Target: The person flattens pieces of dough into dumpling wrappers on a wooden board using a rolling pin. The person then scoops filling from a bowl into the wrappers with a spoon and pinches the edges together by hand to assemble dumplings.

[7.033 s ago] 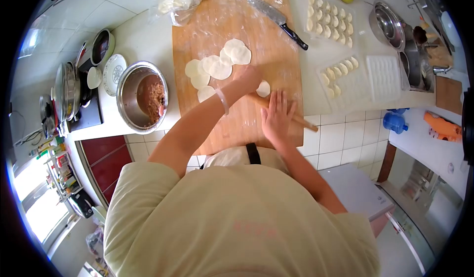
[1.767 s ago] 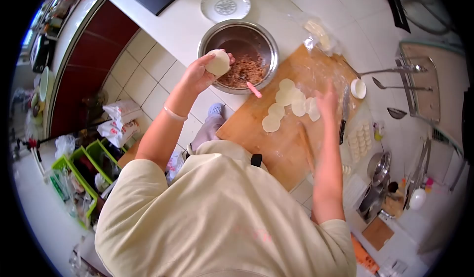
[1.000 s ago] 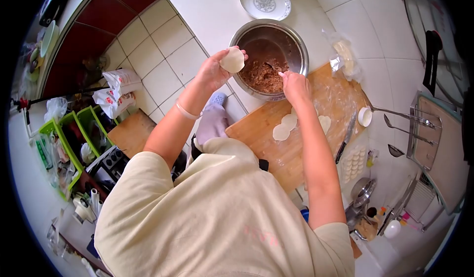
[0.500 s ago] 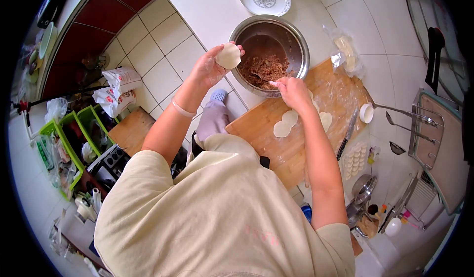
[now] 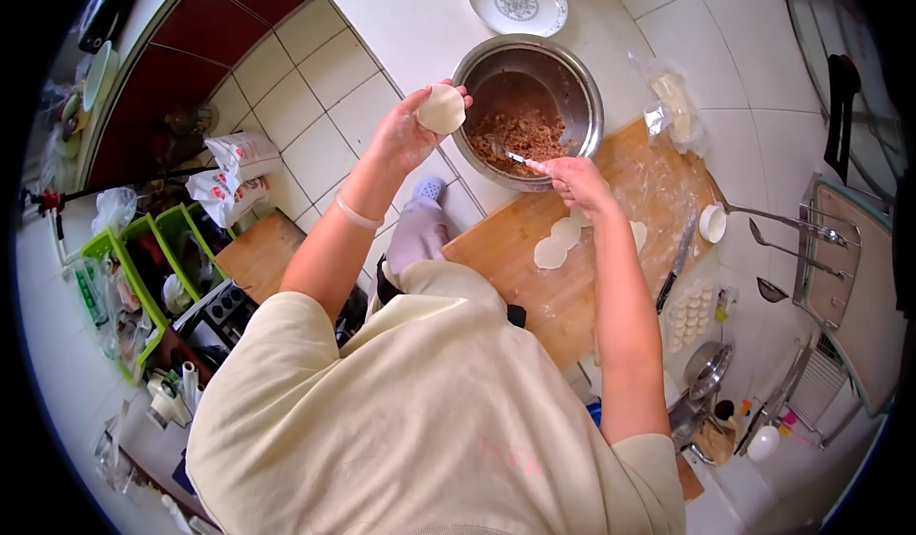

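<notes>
A round dumpling wrapper [image 5: 442,110] rests on the fingers of my left hand [image 5: 403,136], held up at the left rim of a steel bowl [image 5: 594,106]. Inside the bowl lies reddish-brown minced filling [image 5: 536,136]. My right hand [image 5: 584,186] is closed around the handle of a spoon [image 5: 517,158] at the bowl's near rim; the spoon's tip is down in the filling and hard to see. Below my right hand, several more wrappers [image 5: 551,253] lie on a wooden board [image 5: 506,249], partly hidden by my forearm.
A patterned white plate [image 5: 517,3] sits beyond the bowl. Right of it lies a plastic bag [image 5: 677,111] with something pale inside. A knife [image 5: 679,257], a small white cup [image 5: 713,222] and a batch of small pale pieces [image 5: 689,314] are along the board's right side.
My right hand has shifted slightly right and down with the spoon, and more of its handle shows. My left hand still holds the wrapper. The whole view has shifted slightly.
</notes>
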The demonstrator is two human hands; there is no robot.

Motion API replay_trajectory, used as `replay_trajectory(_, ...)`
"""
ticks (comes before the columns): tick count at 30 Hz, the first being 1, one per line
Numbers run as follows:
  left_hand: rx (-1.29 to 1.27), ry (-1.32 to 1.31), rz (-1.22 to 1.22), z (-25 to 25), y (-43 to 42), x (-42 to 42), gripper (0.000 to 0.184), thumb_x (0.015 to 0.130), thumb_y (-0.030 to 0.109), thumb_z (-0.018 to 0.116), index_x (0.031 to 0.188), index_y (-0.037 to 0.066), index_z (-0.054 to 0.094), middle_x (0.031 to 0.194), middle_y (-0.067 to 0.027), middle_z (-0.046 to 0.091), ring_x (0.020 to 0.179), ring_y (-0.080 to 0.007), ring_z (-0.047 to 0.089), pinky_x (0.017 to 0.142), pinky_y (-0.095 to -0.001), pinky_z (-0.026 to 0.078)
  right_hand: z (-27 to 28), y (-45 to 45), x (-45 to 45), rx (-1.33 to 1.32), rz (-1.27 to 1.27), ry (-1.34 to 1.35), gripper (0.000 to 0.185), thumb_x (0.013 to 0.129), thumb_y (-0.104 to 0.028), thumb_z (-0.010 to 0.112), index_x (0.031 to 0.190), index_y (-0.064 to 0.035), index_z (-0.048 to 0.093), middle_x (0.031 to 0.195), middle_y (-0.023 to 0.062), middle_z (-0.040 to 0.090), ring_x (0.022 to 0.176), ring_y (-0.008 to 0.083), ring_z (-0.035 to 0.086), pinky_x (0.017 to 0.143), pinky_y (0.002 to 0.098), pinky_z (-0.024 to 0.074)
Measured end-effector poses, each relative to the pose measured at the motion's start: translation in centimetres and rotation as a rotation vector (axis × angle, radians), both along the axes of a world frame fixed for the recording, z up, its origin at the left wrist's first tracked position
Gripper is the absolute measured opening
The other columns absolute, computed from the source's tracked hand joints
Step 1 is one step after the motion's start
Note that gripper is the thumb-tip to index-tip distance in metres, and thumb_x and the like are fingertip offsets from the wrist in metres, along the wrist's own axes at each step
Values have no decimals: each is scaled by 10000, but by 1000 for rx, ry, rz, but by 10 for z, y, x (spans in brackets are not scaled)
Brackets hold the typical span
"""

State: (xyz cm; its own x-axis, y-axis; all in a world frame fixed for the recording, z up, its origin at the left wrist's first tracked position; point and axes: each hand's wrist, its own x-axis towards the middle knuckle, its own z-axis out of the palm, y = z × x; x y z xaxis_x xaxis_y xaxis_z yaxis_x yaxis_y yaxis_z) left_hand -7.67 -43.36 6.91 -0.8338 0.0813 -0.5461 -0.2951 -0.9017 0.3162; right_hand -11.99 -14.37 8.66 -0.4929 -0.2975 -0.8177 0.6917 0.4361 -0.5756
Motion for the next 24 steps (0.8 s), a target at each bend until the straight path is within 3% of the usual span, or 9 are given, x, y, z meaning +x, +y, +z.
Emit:
replay_trajectory(1,-2,2,1,0,0,0,398,998,185,367,1306,-65,402,1278,-243,527,1227,-363,506,1048,-400,440,2,-1,1,-33,-59,-70,193,922,-147,525,964,-31,674,608,-92,484,435,-7,266,385,183,168)
replay_trajectory(5,-21,47,60,0,3,0,396,1003,224,361,1309,-21,416,1280,-216,536,1220,-356,513,1040,-401,440,-7,17,9,-187,-174,-177,188,925,-135,529,980,-7,655,617,-86,499,429,-3,275,380,193,185)
replay_trajectory(7,-5,50,73,-3,7,-2,397,1004,242,361,1307,-8,423,1282,-207,538,1215,-351,518,1035,-401,439,1,20,14,-240,-267,-127,181,928,-127,531,999,-2,641,740,-42,602,426,-4,281,375,185,191)
replay_trajectory(8,-4,39,78,-5,12,-4,408,1003,265,362,1307,0,427,1289,-200,536,1214,-348,518,1035,-410,432,5,23,17,-241,-272,-123,181,928,-127,531,999,-2,641,740,-42,602,426,-4,281,375,185,191)
replay_trajectory(10,-2,30,80,-10,26,-7,420,1002,289,364,1306,8,431,1296,-192,534,1213,-346,518,1035,-419,425,28,22,22,-250,-364,-17,160,938,-127,528,968,-6,628,961,30,655,433,-1,286,379,167,210)
replay_trajectory(13,179,50,99,-12,58,-14,417,997,363,392,1257,47,468,1249,-151,571,1165,-305,547,1007,-411,424,53,22,33,-284,-400,108,152,928,-124,529,928,-11,631,1115,78,661,431,-4,294,373,161,220)
replay_trajectory(20,294,65,38,16,110,-11,444,1010,397,349,1267,53,464,1253,-135,567,1189,-246,515,1037,-401,394,82,2,63,-191,-480,375,194,945,-128,509,958,5,649,1141,65,670,480,-10,327,405,151,249)
replay_trajectory(22,270,79,9,28,114,-8,446,1015,399,328,1259,51,465,1241,-130,571,1173,-260,529,1029,-411,404,79,1,69,7,-340,614,226,956,-148,513,983,20,662,1082,62,702,539,19,445,472,187,373)
replay_trajectory(24,305,57,2,39,117,-5,447,1013,404,333,1242,48,476,1226,-129,577,1156,-283,543,1018,-431,413,85,-2,74,136,-234,742,225,957,-146,515,985,21,663,1043,75,711,591,67,526,533,221,425)
